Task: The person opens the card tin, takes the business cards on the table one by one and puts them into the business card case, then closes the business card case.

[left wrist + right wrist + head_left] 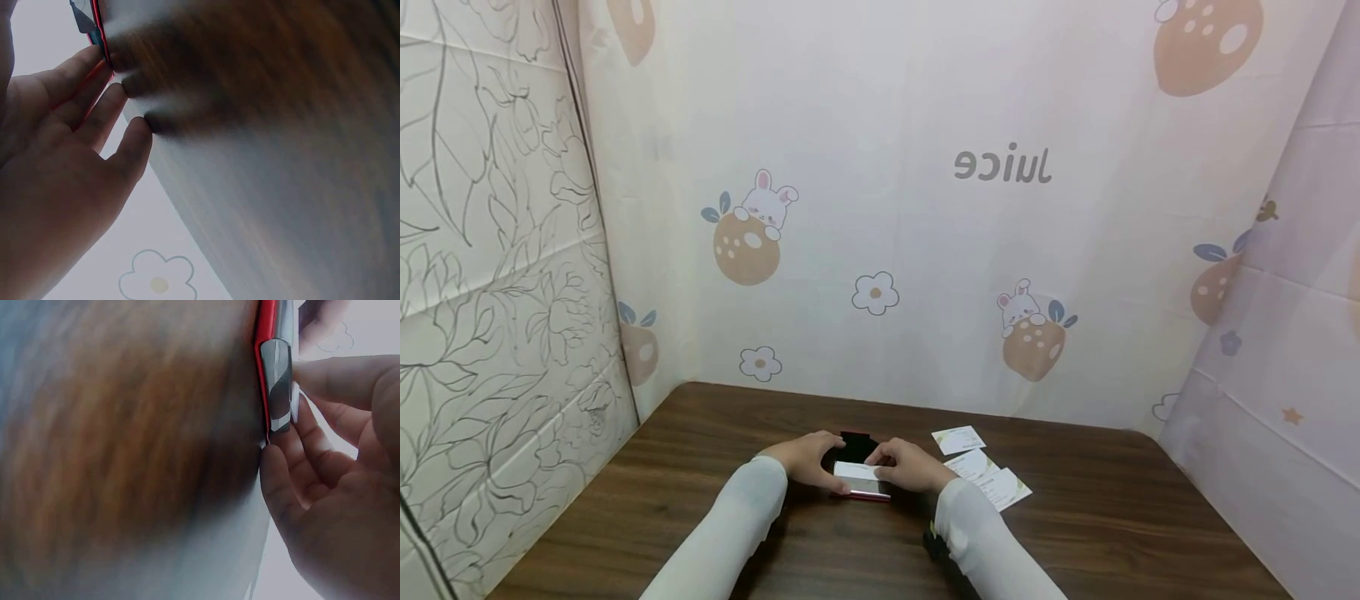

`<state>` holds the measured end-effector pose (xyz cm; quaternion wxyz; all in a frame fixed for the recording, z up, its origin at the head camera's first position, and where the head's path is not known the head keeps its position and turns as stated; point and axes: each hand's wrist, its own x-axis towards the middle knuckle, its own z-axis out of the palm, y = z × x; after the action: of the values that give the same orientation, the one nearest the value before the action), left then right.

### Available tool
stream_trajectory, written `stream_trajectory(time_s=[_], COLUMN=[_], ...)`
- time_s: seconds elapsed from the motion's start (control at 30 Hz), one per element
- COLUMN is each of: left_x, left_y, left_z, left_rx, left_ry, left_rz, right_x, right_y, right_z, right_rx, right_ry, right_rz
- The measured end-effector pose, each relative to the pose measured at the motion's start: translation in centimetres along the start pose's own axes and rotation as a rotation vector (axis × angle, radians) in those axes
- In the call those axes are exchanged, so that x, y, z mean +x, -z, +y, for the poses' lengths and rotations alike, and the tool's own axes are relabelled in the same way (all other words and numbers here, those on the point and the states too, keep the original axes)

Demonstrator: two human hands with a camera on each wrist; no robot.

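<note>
A card case (872, 497) with a red edge and silver metal side lies on the wooden table, its black-lined lid (855, 447) folded back. White cards (857, 472) rest in its front part. My left hand (810, 460) grips the case from the left, thumb at the front edge and fingers by the lid. At the right side, my right hand (913, 467) pinches a white card (295, 406) against the case between thumb and fingers. In the right wrist view the case's metal side (276, 381) stands beside the fingertips. How many cards are inside is hidden.
Several white business cards (1003, 489) with gold corners lie on the brown table (1097, 500) right of the right hand. A dark object (934, 546) shows beside the right sleeve. Printed curtains (880, 208) hang behind the table and at both sides.
</note>
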<state>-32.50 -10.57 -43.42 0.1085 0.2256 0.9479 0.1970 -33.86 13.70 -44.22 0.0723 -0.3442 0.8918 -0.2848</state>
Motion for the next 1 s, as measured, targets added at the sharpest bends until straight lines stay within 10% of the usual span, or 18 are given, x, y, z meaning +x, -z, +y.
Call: stream_trajectory(time_s=[1.0], left_x=[-0.1], left_y=[0.0], left_z=[-0.2], left_rx=[0.002], left_ry=[-0.016], left_rz=[0.001], right_x=[-2.4], right_y=[1.4], right_z=[1.2], right_rx=[-0.02], right_ry=[-0.007], right_rz=[0.084])
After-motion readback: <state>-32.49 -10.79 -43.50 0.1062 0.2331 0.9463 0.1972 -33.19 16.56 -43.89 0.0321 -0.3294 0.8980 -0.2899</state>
